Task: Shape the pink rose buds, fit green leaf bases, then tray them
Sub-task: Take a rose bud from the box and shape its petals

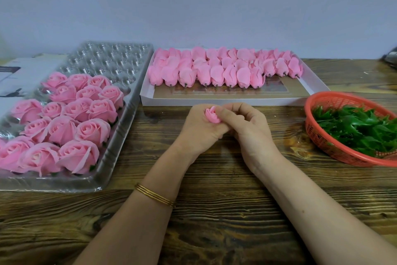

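Over the wooden worktop [214, 217], the left hand [198, 130] and right hand [249, 129] met. Their curled fingers [231, 112] pinched one pink rose bud [212, 116] between them, its open face pointing up, its base hidden.

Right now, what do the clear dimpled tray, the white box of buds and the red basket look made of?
The dimpled clear tray looks like thin moulded plastic, glossy: highlights glint off each empty cup. The shallow white box seems to be matt cardboard, with a brown board floor showing. The red mesh basket looks like rigid plastic, its wall a moulded lattice.
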`<state>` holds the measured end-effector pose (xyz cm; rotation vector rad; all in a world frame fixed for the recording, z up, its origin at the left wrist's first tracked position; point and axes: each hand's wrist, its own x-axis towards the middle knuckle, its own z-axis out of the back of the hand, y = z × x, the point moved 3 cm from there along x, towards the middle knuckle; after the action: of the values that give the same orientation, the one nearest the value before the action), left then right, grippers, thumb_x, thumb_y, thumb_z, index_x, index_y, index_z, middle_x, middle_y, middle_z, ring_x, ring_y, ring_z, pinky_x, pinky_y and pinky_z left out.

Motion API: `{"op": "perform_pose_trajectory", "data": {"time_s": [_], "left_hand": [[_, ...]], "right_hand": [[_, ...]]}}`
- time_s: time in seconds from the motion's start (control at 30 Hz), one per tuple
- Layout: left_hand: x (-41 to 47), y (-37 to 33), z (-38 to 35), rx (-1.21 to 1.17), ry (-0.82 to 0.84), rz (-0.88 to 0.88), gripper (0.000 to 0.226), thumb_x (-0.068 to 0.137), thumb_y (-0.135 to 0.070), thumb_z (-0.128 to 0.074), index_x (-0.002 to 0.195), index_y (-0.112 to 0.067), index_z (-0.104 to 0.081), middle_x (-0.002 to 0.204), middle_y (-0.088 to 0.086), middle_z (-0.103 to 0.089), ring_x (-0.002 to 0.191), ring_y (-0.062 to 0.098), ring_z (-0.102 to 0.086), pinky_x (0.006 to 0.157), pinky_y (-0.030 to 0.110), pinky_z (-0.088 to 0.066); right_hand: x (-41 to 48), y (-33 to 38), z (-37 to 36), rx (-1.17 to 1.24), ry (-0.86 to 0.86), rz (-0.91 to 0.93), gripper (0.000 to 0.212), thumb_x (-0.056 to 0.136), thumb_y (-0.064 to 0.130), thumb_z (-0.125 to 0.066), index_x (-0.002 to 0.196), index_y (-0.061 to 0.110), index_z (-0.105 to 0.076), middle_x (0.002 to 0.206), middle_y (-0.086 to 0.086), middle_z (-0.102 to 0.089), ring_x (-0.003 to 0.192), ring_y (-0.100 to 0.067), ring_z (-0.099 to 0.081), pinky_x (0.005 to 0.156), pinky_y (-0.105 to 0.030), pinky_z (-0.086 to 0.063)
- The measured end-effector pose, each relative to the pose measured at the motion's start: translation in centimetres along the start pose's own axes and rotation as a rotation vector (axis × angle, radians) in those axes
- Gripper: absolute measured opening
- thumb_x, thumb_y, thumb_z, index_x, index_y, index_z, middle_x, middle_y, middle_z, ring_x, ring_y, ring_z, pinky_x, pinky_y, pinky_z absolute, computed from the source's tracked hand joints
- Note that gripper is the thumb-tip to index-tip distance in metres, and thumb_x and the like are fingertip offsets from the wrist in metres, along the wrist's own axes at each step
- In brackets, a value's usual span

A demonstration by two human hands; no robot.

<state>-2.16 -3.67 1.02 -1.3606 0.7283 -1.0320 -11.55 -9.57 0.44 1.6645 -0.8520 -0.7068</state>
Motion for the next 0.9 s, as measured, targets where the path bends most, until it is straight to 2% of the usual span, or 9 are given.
{"op": "perform_pose_trajectory", "data": {"time_s": [0.13,0.2,0.3,0.43,0.5,0.6,0.77,0.83,0.9], "left_hand": [[-0.1,-0.2,-0.3,0.027,-0.013,0.010,0.005,0.086,-0.007,-0.072,0.084,-0.010,-0.075,0.061,0.001,-0.063,0.053,0.005,-0.053,0.052,0.017,-0.044],[-0.1,-0.3,-0.3,0.036,-0.020,0.000,0.013,0.086,-0.007,-0.072,0.079,-0.017,-0.076,0.062,0.004,-0.063,0.053,0.006,-0.052,0.051,0.018,-0.044],[0.0,-0.3,-0.4,0.039,-0.004,-0.005,0.033,0.088,-0.012,-0.071,0.064,-0.035,-0.074,0.053,-0.008,-0.060,0.049,0.002,-0.050,0.050,0.015,-0.042],[0.1,0.0,-0.2,-0.024,-0.054,0.032,0.025,0.087,-0.015,-0.073,0.064,-0.013,-0.064,0.046,-0.011,-0.050,0.045,0.002,-0.043,0.048,0.015,-0.038],[0.2,0.2,0.1,-0.024,-0.080,0.058,0.030,0.086,-0.024,-0.074,0.065,-0.010,-0.057,0.049,-0.007,-0.047,0.048,0.006,-0.042,0.051,0.019,-0.037],[0.2,0.2,0.4,-0.020,-0.099,0.102,0.031,0.086,-0.029,-0.073,0.069,-0.010,-0.056,0.052,-0.006,-0.046,0.053,0.009,-0.042,0.059,0.024,-0.039],[0.1,0.0,0.4,-0.025,-0.105,0.125,0.029,0.085,-0.029,-0.073,0.076,-0.007,-0.058,0.060,0.004,-0.045,0.061,0.016,-0.041,0.067,0.031,-0.040],[0.0,0.0,0.4,-0.035,-0.111,0.130,0.028,0.085,-0.028,-0.074,0.076,-0.007,-0.057,0.060,0.004,-0.044,0.062,0.016,-0.041,0.067,0.031,-0.040],[0.0,0.1,0.5,-0.044,-0.122,0.141,0.028,0.084,-0.027,-0.075,0.077,-0.007,-0.057,0.062,0.004,-0.044,0.064,0.018,-0.041,0.068,0.032,-0.040]], "right_hand": [[0.0,0.2,0.0,-0.026,0.002,0.008,0.020,0.078,0.014,-0.079,0.089,0.002,-0.067,0.076,-0.015,-0.067,0.069,-0.027,-0.062,0.058,-0.027,-0.055],[0.0,0.4,0.1,-0.034,0.006,0.008,0.021,0.077,0.014,-0.080,0.089,0.001,-0.067,0.074,-0.014,-0.067,0.067,-0.026,-0.062,0.057,-0.027,-0.055],[-0.1,0.5,0.2,-0.045,0.017,0.004,0.025,0.077,0.015,-0.080,0.092,0.000,-0.067,0.078,-0.016,-0.068,0.069,-0.025,-0.064,0.060,-0.030,-0.055],[0.1,1.3,0.7,-0.102,-0.018,0.052,0.022,0.086,0.021,-0.073,0.087,0.000,-0.068,0.079,-0.022,-0.067,0.073,-0.021,-0.064,0.074,-0.037,-0.054],[0.5,2.2,1.6,-0.172,-0.090,0.104,0.015,0.085,0.025,-0.070,0.080,0.011,-0.068,0.077,-0.010,-0.065,0.076,-0.017,-0.060,0.078,-0.038,-0.052],[1.4,4.0,4.0,-0.416,-0.231,0.224,0.010,0.085,0.016,-0.072,0.081,0.023,-0.065,0.076,0.000,-0.065,0.073,-0.016,-0.060,0.080,-0.043,-0.054],[2.1,7.1,9.0,-0.649,-0.470,0.360,0.011,0.083,0.018,-0.069,0.079,0.027,-0.064,0.075,0.006,-0.065,0.071,-0.014,-0.061,0.077,-0.044,-0.054],[2.1,7.9,10.8,-0.777,-0.551,0.384,0.003,0.081,0.024,-0.067,0.083,0.024,-0.065,0.078,0.002,-0.067,0.072,-0.017,-0.063,0.075,-0.040,-0.054],[2.2,8.5,12.4,-0.983,-0.610,0.369,0.011,0.081,0.020,-0.065,0.092,0.018,-0.069,0.087,-0.005,-0.070,0.082,-0.025,-0.065,0.082,-0.041,-0.053]]}}
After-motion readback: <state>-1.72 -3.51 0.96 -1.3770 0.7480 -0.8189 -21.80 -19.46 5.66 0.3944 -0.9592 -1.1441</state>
